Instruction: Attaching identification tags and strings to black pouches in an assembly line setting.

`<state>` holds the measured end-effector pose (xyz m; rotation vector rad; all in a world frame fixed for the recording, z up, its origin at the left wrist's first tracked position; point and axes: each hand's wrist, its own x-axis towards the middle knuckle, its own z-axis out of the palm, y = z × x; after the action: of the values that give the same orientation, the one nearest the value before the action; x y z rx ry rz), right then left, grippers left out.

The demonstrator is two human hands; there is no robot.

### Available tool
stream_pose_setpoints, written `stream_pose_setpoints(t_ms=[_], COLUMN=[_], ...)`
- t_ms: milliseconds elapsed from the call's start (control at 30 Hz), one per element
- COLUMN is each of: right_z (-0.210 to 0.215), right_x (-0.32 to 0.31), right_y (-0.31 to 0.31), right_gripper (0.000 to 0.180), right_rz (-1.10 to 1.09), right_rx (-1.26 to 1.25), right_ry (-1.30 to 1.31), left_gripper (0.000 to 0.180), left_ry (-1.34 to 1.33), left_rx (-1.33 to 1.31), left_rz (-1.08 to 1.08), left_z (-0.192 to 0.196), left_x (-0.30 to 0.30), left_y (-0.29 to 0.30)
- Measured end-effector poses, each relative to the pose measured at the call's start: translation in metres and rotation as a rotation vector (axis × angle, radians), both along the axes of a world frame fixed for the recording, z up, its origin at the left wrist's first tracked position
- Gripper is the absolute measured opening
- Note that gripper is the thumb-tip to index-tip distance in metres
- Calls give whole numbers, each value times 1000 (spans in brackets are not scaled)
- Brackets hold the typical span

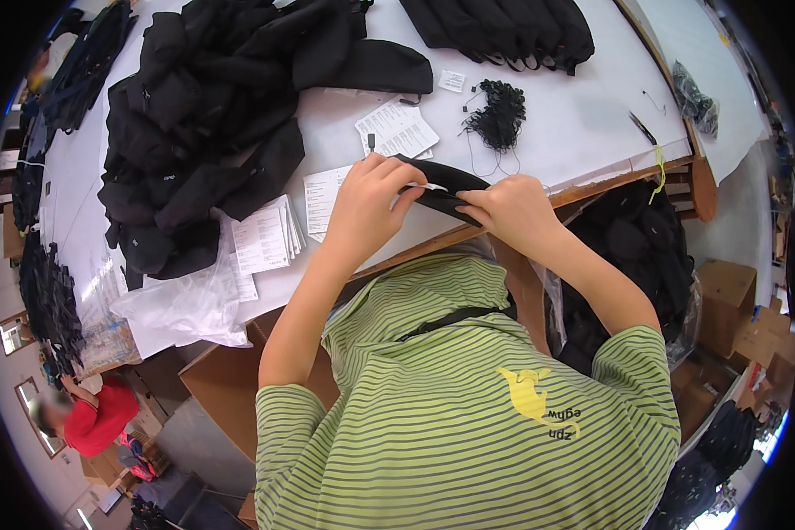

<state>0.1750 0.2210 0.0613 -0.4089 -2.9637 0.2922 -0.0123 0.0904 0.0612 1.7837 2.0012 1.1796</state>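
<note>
You are pinching the black garment (442,187) at the table's near edge (592,187): left hand (367,208) fingers clamped on its white tag (433,186), right hand (512,210) gripping the fabric; be keeping it taut

Heaped black garments (212,115) on a white table (583,106), beside paper tags (397,128) and a bundle of black strings (499,115). Crumpled clear plastic bag (185,305) at the edge. Cardboard boxes (724,291) alongside.
</note>
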Motion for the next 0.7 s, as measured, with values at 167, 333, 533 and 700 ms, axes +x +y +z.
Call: stream_pose_setpoints(t_ms=[167,333,533,700], right_z=[20,52,55,60], right_x=[-1,-12,-30,-32], right_y=[-4,-28,-46,-55], right_gripper=[17,17,22,27], right_rz=[-22,-68,81,-3], right_rx=[-45,-322,-307,-310], right_ry=[175,363,368,357], left_gripper=[44,69,53,49], left_ry=[160,-1559,-1753,-1780], left_rx=[76,344,179,299], left_rz=[334,189,291,304], left_z=[5,-25,-2,-1], left_x=[8,26,39,39], left_y=[-10,-38,-46,-47])
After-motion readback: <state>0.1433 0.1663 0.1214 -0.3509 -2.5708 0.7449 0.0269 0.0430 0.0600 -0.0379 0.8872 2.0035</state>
